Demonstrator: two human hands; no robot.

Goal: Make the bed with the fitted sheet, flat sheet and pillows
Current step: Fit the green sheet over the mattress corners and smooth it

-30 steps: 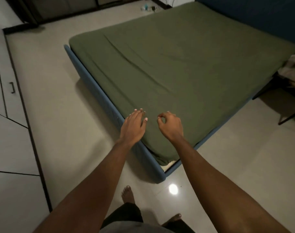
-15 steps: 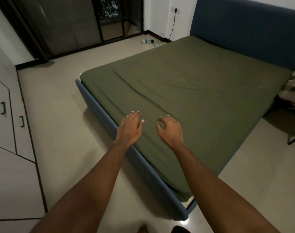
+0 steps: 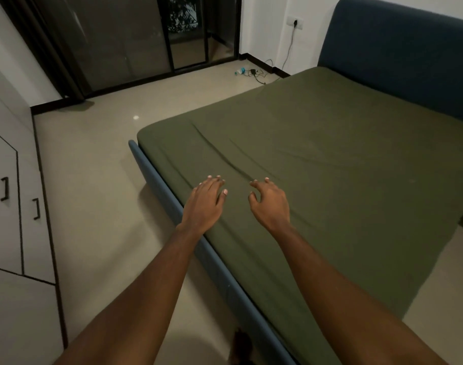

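An olive-green fitted sheet [image 3: 330, 159] covers the mattress on a blue bed frame [image 3: 156, 177] with a blue headboard [image 3: 399, 56]. A long crease runs across the sheet from the near-left corner toward my hands. My left hand [image 3: 204, 204] reaches over the sheet's left edge with its fingers straight, holding nothing. Beside it my right hand [image 3: 270, 204] hovers over the sheet with spread, loosely curled fingers, also holding nothing. No pillows or flat sheet are in view.
White cupboards [image 3: 11, 196] with dark handles line the left wall. Dark sliding glass doors [image 3: 125, 40] close the far side. A charger and cable [image 3: 254, 72] lie on the tiled floor [image 3: 93, 180] by the wall socket.
The view has risen and moved along the bed's left side, bringing the headboard and doors into sight. Both hands have moved further up the sheet, and my right hand's fingers have spread.
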